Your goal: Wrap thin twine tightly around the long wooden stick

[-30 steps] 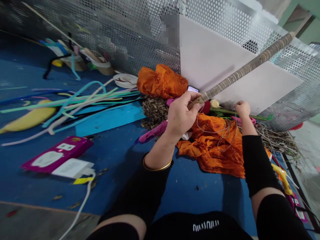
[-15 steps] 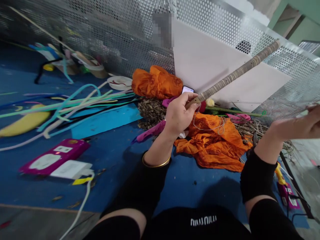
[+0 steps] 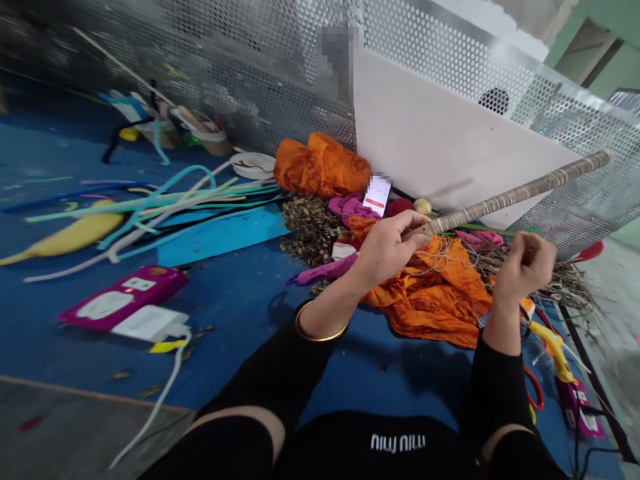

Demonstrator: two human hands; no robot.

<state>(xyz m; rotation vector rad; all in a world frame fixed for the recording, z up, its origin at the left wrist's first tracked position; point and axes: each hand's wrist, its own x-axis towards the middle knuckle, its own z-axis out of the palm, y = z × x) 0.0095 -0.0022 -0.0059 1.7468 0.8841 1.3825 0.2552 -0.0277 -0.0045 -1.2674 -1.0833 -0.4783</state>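
My left hand (image 3: 387, 250) grips the near end of a long stick (image 3: 520, 193) wrapped in brown and pale bands, which slants up to the right. Below that end, loops of thin string (image 3: 440, 257) hang over crumpled orange cloth (image 3: 430, 307). My right hand (image 3: 525, 267) is raised right of the cloth, beneath the stick and apart from it. Its fingers are curled in a pinch, and anything between them is too small to make out.
Behind stand a perforated metal panel (image 3: 225, 60) and a white board (image 3: 425, 120). A lit phone (image 3: 378, 195), dried plant matter (image 3: 307, 223) and rolled orange cloth (image 3: 320, 163) lie beyond my left hand. Left are a purple power strip (image 3: 125, 297) and pipe cleaners (image 3: 165, 203); right, a yellow glue gun (image 3: 553, 343).
My right hand has come down and inward from the far right. The stick's far end has dropped and swung right, with my left hand shifted slightly right and lower. The view has moved a little.
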